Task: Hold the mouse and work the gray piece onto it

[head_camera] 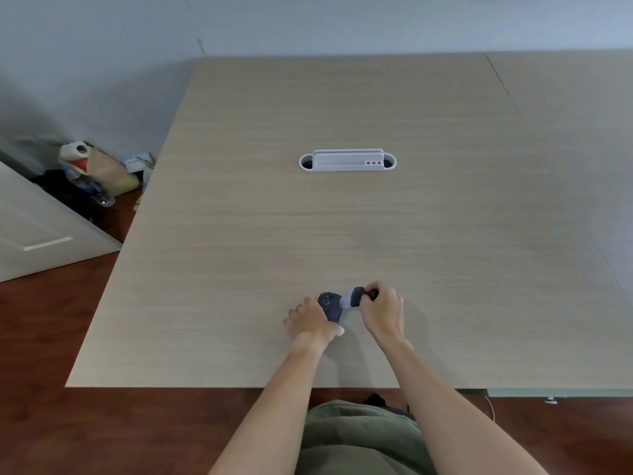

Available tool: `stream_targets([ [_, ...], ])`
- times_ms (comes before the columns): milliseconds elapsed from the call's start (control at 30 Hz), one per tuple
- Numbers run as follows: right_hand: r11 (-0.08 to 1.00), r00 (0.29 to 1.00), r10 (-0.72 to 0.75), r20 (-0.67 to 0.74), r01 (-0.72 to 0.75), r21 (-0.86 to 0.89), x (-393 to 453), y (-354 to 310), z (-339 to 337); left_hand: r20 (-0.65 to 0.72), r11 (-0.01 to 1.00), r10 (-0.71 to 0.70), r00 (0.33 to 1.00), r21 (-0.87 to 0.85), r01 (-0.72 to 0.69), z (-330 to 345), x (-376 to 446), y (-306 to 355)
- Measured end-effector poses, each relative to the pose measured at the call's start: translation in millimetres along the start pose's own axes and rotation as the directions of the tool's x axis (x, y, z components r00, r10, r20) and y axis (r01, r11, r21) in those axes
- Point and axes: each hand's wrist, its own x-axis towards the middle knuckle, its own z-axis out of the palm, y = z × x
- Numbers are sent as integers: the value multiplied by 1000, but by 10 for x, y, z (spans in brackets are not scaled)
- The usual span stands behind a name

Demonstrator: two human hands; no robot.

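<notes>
**poster1:** Head cam shot, looking down at a wooden counter (239, 200). Left hand (310, 322) is clamped over a small dark gadget (329, 305), looks like a remote or controller, pinning it flat on the counter near the 6 o'clock edge. Fingers wrap over its left side, thumb tucked underneath-ish, so that grip is closed on it.

**poster2:** And the right hand (383, 311)?

**poster1:** Curled tight round the dark handle of a little brush (358, 295). The pale bristle end points toward 9 o'clock and touches the top end of the gadget. Both hands sit just beside each other, gadget between them.

**poster2:** Anything else on there?

**poster1:** A white cable-port insert (347, 161) set into the counter, up at 12 o'clock from the hands and well apart from them. It has three small reddish dots on its front. Off the counter at 10 o'clock, on the floor, there's a pile of bags (102, 169) with a plastic bottle (99, 193) lying against it. Can't read any buttons on the gadget, too blurry.
</notes>
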Motion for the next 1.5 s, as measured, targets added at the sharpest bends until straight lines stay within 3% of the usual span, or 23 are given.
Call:
stream_targets([
  [133, 993, 995, -44, 92, 34, 112, 38, 3, 3, 1, 1000, 2, 1000, 7, -2, -5, 21, 2],
  [200, 997, 990, -50, 132, 42, 65, 36, 27, 19, 2, 1000, -1, 1000, 17, 1, -16, 32, 10],
  [267, 999, 998, -28, 62, 29, -21, 28, 58, 25, -1, 1000, -5, 1000, 24, 5, -29, 39, 18],
  [333, 1000, 1000, -10, -9, 10, 0, 24, 61, 20, -7, 1000, -4, 1000, 25, 4, -37, 46, 24],
  [467, 994, 991, -32, 130, 17, 110, 44, 56, 26, -19, 1000, -5, 1000, 25, 5, -47, 58, 33],
  [533, 999, 991, -21, 133, 14, 47, 44, 83, 34, -26, 999, 1, 1000, 34, 0, -53, 57, 44],
  [600, 1000, 999, 6, 50, -6, 0, 45, 95, 22, -33, 999, 7, 999, 42, -6, -59, 59, 50],
  [667, 1000, 1000, -2, 27, 1, 26, 60, 90, 20, -31, 999, 10, 999, 51, -8, -64, 64, 48],
  [800, 998, 982, -68, 174, 65, 26, 82, 38, 25, -34, 997, 25, 999, 71, -23, -61, 72, 42],
  [933, 992, 1000, -5, 26, 8, -126, 129, 24, -34, -57, 992, 70, 996, 108, -63, -76, 79, 31],
  [1067, 997, 986, -72, 150, 75, -14, 192, -23, -50, -64, 985, 104, 992, 144, -94, -104, 111, 21],
  [1133, 990, 983, -67, 169, 87, -110, 203, -13, -50, -57, 980, 121, 991, 163, -110, -114, 119, 25],
  [1200, 975, 996, -52, 74, 67, -211, 197, -44, -72, -55, 976, 136, 989, 181, -124, -119, 123, 28],
  [1267, 986, 996, -84, 42, 89, -143, 214, -86, -64, -55, 968, 154, 987, 207, -139, -120, 130, 34],
  [1367, 993, 979, -117, 164, 121, -13, 244, -146, -33, -41, 957, 176, 984, 241, -161, -123, 134, 55],
  [1433, 988, 978, -96, 186, 117, -104, 258, -119, -7, -33, 954, 178, 984, 250, -164, -129, 139, 65],
  [1500, 979, 994, -61, 90, 77, -186, 260, -109, -13, -31, 956, 175, 984, 243, -163, -131, 143, 66],
])
